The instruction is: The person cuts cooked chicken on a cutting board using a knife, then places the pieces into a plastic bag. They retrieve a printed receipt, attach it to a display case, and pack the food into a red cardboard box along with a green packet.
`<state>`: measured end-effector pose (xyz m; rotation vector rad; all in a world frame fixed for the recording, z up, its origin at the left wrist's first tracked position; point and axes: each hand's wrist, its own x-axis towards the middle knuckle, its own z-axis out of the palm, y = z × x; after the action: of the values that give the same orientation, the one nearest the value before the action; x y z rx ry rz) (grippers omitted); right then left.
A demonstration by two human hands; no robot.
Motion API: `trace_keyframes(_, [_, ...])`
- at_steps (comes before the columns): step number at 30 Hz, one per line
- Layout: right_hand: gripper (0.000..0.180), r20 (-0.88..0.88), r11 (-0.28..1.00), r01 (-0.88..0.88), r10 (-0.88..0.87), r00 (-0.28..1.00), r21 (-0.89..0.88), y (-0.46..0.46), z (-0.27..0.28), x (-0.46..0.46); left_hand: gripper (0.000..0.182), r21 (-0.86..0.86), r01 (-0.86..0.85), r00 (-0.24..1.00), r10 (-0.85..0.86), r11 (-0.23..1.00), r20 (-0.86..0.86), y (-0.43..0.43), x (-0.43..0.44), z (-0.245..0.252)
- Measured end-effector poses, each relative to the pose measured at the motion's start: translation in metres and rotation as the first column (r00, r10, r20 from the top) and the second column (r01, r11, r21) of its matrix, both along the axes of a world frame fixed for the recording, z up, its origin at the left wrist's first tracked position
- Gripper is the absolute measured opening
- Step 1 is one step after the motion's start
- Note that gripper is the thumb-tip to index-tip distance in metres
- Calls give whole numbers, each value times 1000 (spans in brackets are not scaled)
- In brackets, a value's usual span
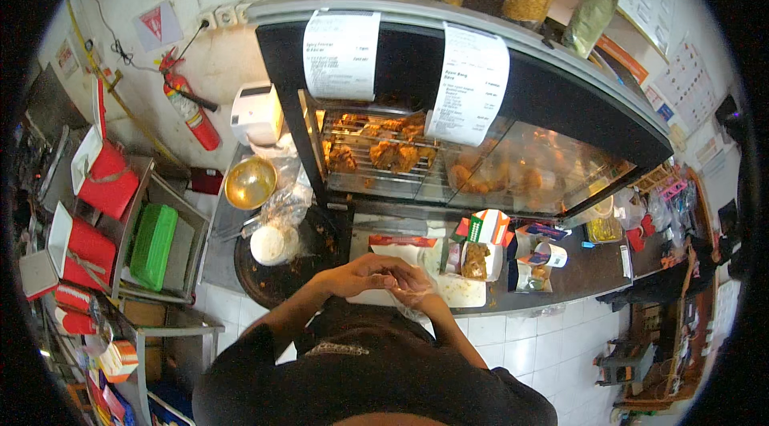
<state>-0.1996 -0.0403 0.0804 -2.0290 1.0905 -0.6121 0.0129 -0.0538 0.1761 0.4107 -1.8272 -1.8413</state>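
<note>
My left hand [354, 274] and my right hand [411, 286] meet in front of my chest, above the counter's near edge. Thin clear plastic, like a disposable glove, shows around the right hand and wrist; the fingers overlap, so their grip is hard to read. Under and beyond the hands lies a white cutting board [465, 292]. Right of them, an open paper box [489, 261] holds a piece of fried chicken [476, 260]. Another open box [533, 279] and a white paper cup [551, 255] lie further right. Behind stands a heated display case [384, 186] with fried chicken on wire racks.
A round dark tray [264, 282] with a white tub [273, 244] is on the left, below a golden metal bowl [251, 182]. Two printed slips [342, 56] hang on the case. A shelf with a green basket [154, 246] stands far left. Another person [679, 276] is at far right.
</note>
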Motion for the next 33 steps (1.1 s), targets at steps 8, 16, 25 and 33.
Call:
trace_keyframes(8, [34,602,855,493,-311,735,-160,-3,72,80,60,-63,-821,563,789,567,-247,16,-38,-37])
trace_keyframes(16, [67,446,828,287,-50,894,-482,6,110,122,88,199,-773,570,798,602,-198,48,18,-63])
trace_keyframes(25, [79,682,902,303,-431,591,307,5,32,133,25,-173,-964,158,958,202,240,76,96,-116])
trace_keyframes(33, [78,613,861,145,-456,646,488,17,4,130,42,-138,-723,174,372,677,912,295,177,-281])
